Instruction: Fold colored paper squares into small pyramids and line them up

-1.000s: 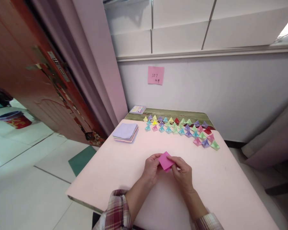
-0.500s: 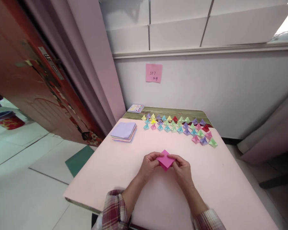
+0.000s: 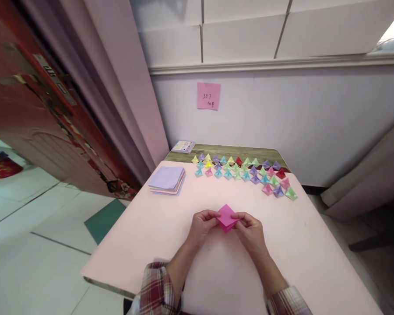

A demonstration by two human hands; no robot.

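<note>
A folded pink paper square (image 3: 226, 216) is held just above the pale pink table sheet (image 3: 157, 236), near the middle. My left hand (image 3: 202, 227) pinches its left corner with closed fingers. My right hand (image 3: 251, 232) pinches its right corner the same way. Both wrists come out of plaid sleeves at the bottom of the view. Several small folded paper pieces (image 3: 246, 174) in many colours lie in rows at the far side of the table.
A stack of coloured paper sheets (image 3: 167, 180) lies at the far left of the table. A small paper pack (image 3: 183, 146) sits at the back edge. A pink note (image 3: 208, 96) hangs on the wall. A red door (image 3: 36, 113) and curtain (image 3: 118, 87) stand to the left.
The view has tilted slightly, so everything sits a little lower left. Both hands keep hold of the pink paper and have pressed it a bit flatter.
</note>
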